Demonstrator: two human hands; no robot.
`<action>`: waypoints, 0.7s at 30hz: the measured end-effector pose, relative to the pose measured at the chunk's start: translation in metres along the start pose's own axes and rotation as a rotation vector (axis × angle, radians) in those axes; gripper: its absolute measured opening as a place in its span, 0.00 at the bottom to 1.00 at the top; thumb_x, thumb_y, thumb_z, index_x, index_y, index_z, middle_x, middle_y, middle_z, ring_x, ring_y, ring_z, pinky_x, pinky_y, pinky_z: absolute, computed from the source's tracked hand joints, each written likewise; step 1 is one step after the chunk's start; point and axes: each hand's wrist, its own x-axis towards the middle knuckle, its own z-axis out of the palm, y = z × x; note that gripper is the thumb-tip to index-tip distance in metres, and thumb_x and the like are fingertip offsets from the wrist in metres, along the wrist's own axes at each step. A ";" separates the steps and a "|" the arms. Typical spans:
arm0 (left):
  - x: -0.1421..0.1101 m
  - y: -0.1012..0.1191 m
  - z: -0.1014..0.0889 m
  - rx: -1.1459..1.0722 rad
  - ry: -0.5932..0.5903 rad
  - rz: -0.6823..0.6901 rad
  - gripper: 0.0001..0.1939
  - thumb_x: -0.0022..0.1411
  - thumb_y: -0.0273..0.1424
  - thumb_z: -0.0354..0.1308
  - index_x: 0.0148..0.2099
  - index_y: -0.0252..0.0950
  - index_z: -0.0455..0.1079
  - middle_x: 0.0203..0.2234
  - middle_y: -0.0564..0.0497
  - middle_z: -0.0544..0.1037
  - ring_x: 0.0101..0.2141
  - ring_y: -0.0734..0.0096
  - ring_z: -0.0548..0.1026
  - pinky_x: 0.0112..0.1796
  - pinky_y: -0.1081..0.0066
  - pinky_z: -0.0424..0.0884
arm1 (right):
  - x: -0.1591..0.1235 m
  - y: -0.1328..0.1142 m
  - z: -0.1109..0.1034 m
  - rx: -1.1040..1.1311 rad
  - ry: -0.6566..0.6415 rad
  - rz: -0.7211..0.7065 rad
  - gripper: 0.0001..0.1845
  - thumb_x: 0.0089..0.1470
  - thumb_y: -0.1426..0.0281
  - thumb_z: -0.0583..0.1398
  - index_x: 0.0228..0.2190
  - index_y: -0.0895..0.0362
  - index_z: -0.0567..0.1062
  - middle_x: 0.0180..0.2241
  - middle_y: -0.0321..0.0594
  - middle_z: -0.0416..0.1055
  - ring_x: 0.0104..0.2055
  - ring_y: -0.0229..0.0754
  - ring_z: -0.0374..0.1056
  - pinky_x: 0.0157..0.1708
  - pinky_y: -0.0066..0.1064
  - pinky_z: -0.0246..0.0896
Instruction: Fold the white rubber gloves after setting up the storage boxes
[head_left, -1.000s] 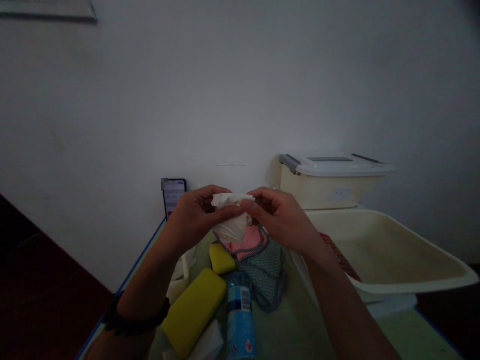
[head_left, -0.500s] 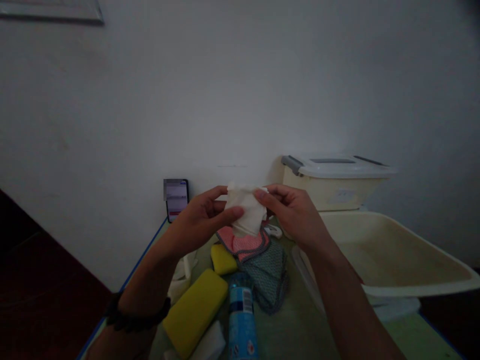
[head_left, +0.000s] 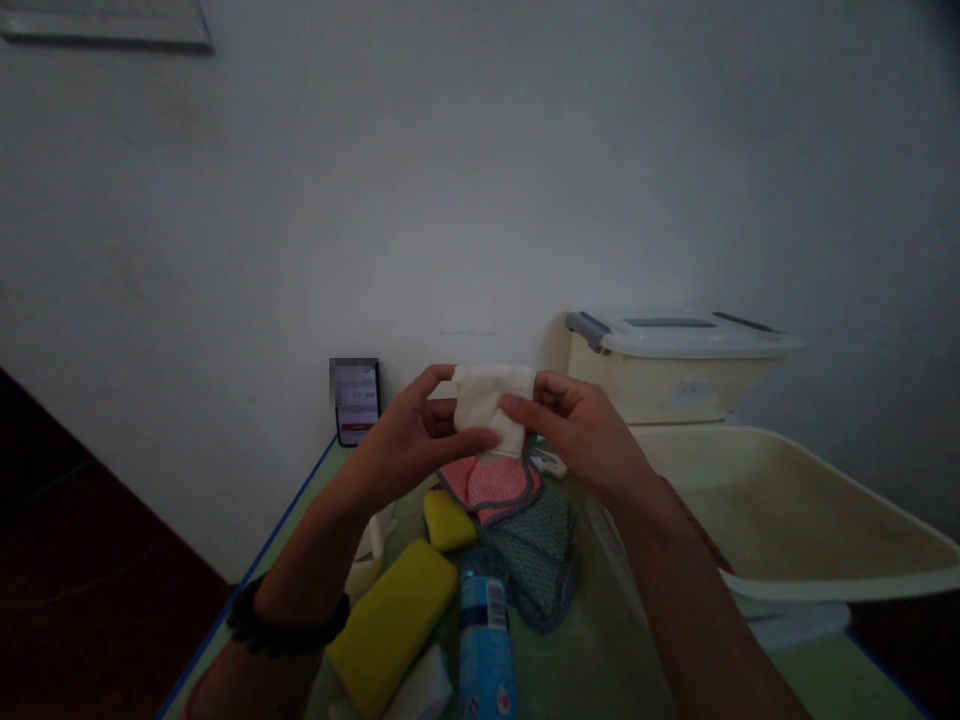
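A small white cloth [head_left: 491,395], folded into a near square, is held up between my two hands. My left hand [head_left: 420,425] pinches its left side, thumb across the lower front. On the right, my right hand [head_left: 574,420] grips the other side with the thumb pressed on the front face. Just below the white cloth lie a pink cloth [head_left: 491,490] with a grey edge and a grey-green cloth [head_left: 532,560]. Fingers behind the white cloth are partly hidden.
A blue bottle [head_left: 486,635], a large yellow sponge [head_left: 394,625] and a smaller yellow sponge [head_left: 448,520] lie on the green table. A phone [head_left: 358,405] leans on the wall. At right are a cream basin [head_left: 840,590] and a lidded box [head_left: 652,380].
The white cloth looks flatter and squarer, with its lower part raised. My right thumb has shifted down and left across it, and my left thumb slightly right.
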 end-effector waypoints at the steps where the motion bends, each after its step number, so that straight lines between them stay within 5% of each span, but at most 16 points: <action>1: -0.001 0.001 0.001 -0.007 0.012 0.014 0.27 0.50 0.25 0.68 0.48 0.39 0.58 0.32 0.51 0.83 0.34 0.65 0.82 0.36 0.71 0.77 | 0.000 -0.001 0.001 0.025 0.017 0.003 0.12 0.45 0.62 0.66 0.29 0.58 0.75 0.26 0.37 0.76 0.26 0.36 0.69 0.26 0.28 0.66; 5: -0.001 0.004 0.002 0.029 0.085 0.027 0.29 0.52 0.30 0.67 0.51 0.41 0.54 0.28 0.54 0.82 0.30 0.67 0.81 0.33 0.71 0.78 | -0.002 -0.004 0.004 0.111 0.088 -0.062 0.12 0.46 0.63 0.66 0.31 0.57 0.74 0.28 0.36 0.76 0.27 0.37 0.70 0.27 0.29 0.67; 11: 0.002 0.006 0.000 0.126 0.222 -0.089 0.15 0.54 0.40 0.65 0.32 0.32 0.70 0.22 0.49 0.79 0.20 0.73 0.76 0.24 0.75 0.75 | -0.006 -0.006 0.010 -0.005 0.168 -0.215 0.09 0.47 0.67 0.65 0.32 0.54 0.72 0.27 0.33 0.73 0.29 0.36 0.69 0.29 0.28 0.66; 21: 0.005 0.004 0.002 0.033 0.274 -0.072 0.11 0.51 0.36 0.67 0.34 0.33 0.75 0.28 0.49 0.80 0.33 0.67 0.78 0.31 0.70 0.78 | -0.005 0.001 0.009 -0.138 0.135 -0.271 0.12 0.49 0.63 0.65 0.34 0.54 0.71 0.29 0.35 0.71 0.30 0.38 0.68 0.32 0.31 0.66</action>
